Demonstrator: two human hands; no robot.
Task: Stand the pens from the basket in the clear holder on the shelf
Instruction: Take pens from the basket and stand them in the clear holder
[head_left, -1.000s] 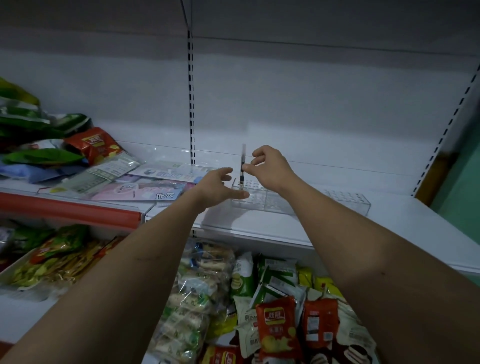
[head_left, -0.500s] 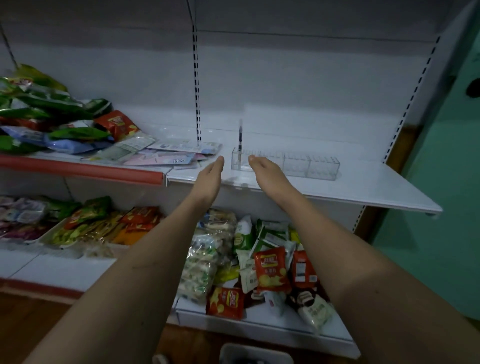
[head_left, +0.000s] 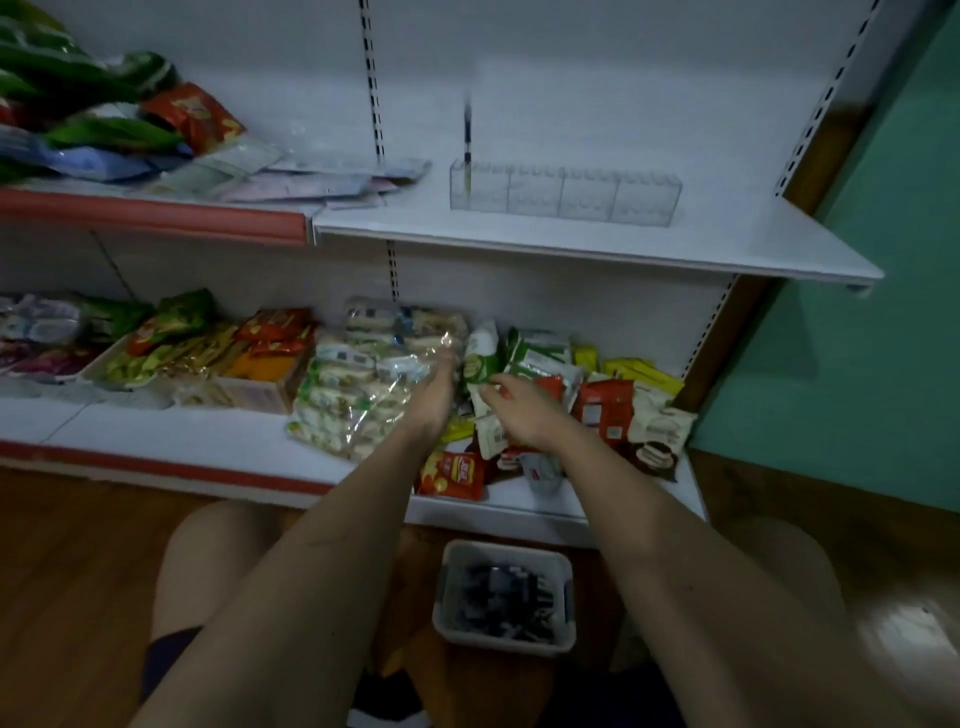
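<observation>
One dark slim pen (head_left: 467, 140) stands upright at the left end of the clear sectioned plastic holder (head_left: 566, 195), upper centre. Mid-frame, left hand (head_left: 428, 397) flat-fingered, empty; right hand (head_left: 519, 413) loosely curled, empty. Grey plastic basket (head_left: 505, 597), lower centre, holds blurred pens. Risk: a hurried grab could tangle or scatter them.

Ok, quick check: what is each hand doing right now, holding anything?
Left hand: open, fingers straight, holding nothing.
Right hand: open, fingers loosely curled, holding nothing.
</observation>
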